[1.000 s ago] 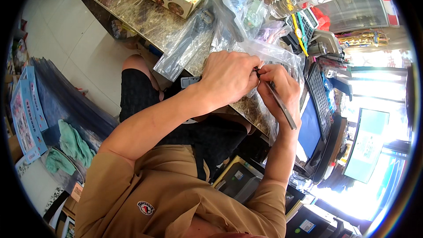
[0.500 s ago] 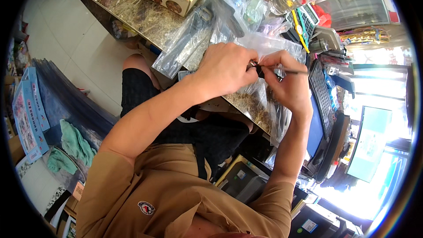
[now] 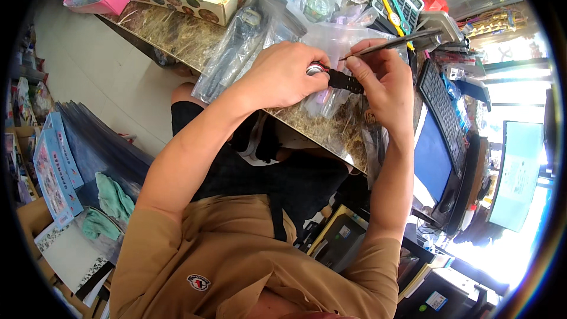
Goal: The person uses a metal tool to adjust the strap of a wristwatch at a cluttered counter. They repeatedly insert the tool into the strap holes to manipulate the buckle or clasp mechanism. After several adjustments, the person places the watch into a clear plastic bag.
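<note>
My left hand (image 3: pixel 288 74) is closed on a watch (image 3: pixel 316 68) with a round silvery case; its dark strap (image 3: pixel 345 82) extends right toward my right hand. My right hand (image 3: pixel 378 77) grips a long, slim metal tool (image 3: pixel 411 38), perhaps tweezers, with its thin tip pointing left over the watch. Both hands are above the marble-patterned table edge, beside a heap of clear plastic bags (image 3: pixel 254 29). Some bags hold watch-like items, too small to make out fully.
A pink bin (image 3: pixel 109 0) and a printed carton (image 3: pixel 212 7) sit at the back left. A calculator (image 3: pixel 407 1), keyboard (image 3: pixel 443 118), blue mat (image 3: pixel 430 168) and monitor (image 3: pixel 515 174) are on the right. Green cloths (image 3: pixel 112 195) and boxes lie at lower left.
My hands have moved up and away from my body. The tool, earlier angled down toward me, now slants up to the right, and more of the watch and strap shows between my hands.
</note>
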`<state>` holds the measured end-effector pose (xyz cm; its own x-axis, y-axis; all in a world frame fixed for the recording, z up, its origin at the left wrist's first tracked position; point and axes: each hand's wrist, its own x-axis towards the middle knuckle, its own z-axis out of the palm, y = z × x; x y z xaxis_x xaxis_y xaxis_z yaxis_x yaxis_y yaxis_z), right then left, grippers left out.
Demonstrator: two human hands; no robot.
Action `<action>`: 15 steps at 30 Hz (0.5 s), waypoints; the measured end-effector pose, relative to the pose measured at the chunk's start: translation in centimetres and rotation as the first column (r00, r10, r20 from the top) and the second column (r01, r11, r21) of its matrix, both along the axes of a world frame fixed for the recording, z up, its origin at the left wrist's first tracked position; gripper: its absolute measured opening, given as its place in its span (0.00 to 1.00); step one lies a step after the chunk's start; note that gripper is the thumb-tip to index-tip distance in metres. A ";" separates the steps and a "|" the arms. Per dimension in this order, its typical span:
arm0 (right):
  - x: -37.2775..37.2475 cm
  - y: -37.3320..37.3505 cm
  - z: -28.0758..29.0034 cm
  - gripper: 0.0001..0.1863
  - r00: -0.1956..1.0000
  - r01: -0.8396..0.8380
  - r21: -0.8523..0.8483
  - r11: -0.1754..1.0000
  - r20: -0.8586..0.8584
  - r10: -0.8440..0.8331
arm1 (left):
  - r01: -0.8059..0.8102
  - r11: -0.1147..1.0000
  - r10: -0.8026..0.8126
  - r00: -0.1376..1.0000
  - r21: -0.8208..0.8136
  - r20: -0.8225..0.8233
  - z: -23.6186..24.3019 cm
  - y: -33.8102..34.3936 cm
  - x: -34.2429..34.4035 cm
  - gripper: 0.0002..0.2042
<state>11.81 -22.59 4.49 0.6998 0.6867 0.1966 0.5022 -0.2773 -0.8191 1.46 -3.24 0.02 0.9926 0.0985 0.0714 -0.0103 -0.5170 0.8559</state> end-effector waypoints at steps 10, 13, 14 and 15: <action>1.2 0.3 -1.1 0.11 0.986 -0.160 -0.059 0.985 0.041 0.163 | 0.051 0.998 -0.050 0.999 -0.024 0.015 -0.4 0.5 0.5 0.17; 2.6 0.2 -1.8 0.11 0.962 -0.270 -0.040 0.962 -0.056 0.268 | 0.082 0.996 -0.083 0.996 -0.046 -0.028 -0.3 0.7 0.6 0.16; 2.8 0.1 -1.8 0.09 0.956 -0.275 -0.020 0.961 -0.107 0.271 | 0.096 0.993 -0.099 0.994 -0.065 -0.037 -0.2 0.7 0.6 0.16; 3.1 0.0 -1.8 0.09 0.958 -0.268 -0.013 0.963 -0.113 0.265 | 0.103 0.993 -0.106 0.993 -0.061 -0.045 0.0 0.7 0.6 0.16</action>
